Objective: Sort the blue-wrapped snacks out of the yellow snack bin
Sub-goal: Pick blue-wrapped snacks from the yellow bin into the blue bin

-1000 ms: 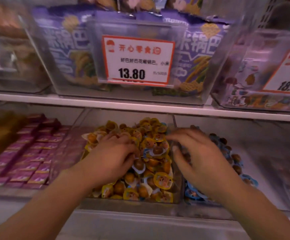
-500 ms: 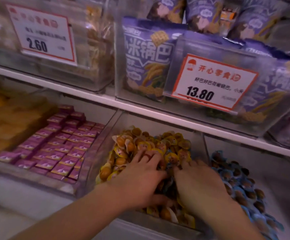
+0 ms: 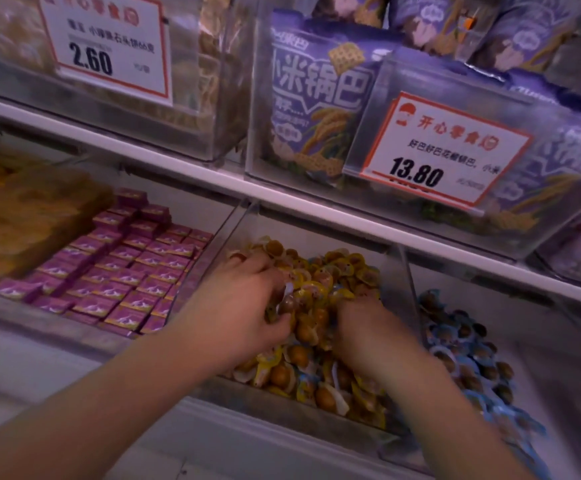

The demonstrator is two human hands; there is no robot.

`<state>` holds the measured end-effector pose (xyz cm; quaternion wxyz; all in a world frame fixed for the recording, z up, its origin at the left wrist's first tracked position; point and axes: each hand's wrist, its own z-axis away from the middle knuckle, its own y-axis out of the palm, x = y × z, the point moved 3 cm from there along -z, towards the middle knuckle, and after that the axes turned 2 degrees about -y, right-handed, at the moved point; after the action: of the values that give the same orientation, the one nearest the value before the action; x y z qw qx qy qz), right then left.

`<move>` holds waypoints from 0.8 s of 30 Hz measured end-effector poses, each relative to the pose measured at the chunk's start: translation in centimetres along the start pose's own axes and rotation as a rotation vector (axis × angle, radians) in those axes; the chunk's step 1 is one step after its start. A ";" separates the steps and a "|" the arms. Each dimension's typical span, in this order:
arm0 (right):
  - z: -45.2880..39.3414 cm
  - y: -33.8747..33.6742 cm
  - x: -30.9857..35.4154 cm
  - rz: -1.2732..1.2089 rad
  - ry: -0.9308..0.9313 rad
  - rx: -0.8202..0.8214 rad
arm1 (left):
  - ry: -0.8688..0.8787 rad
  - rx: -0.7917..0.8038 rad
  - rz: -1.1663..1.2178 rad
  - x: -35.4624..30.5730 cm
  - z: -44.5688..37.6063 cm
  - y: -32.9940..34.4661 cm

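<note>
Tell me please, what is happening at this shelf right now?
A person is digging with both hands in the bin of yellow-wrapped snacks on the lower shelf. The left hand curls its fingers into the pile, gripping some pieces; the right hand is pushed in beside it, fingers hidden. The bin of blue-wrapped snacks stands directly to the right. A few blue wrappers seem mixed into the yellow pile, so the sorting is unfinished.
</note>
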<state>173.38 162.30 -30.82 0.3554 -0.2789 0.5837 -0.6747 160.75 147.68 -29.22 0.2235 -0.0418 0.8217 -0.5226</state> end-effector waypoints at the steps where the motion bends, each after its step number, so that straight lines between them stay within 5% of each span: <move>1: -0.4 1.2 0.2 0.023 0.017 0.037 | 0.019 0.004 -0.004 -0.1 0.2 0.1; 12: 0.9 -0.3 0.2 -0.189 0.009 -0.170 | -0.097 -0.109 0.306 -0.7 0.0 -0.8; 18: 2.8 -2.0 0.0 -1.290 0.173 -0.238 | -0.232 -0.128 0.603 -1.0 0.0 -0.4; 21: 4.6 -1.7 1.0 -1.884 0.256 0.005 | -0.149 -0.172 0.549 -2.3 0.2 -0.3; 24: 5.9 -2.3 1.5 -2.092 0.088 0.197 | 0.078 -0.175 0.425 -4.6 0.4 -0.1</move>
<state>176.86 157.77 -27.67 -0.4048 -0.5891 0.0070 -0.6993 165.05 148.67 -27.82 0.2921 0.1333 0.8622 -0.3918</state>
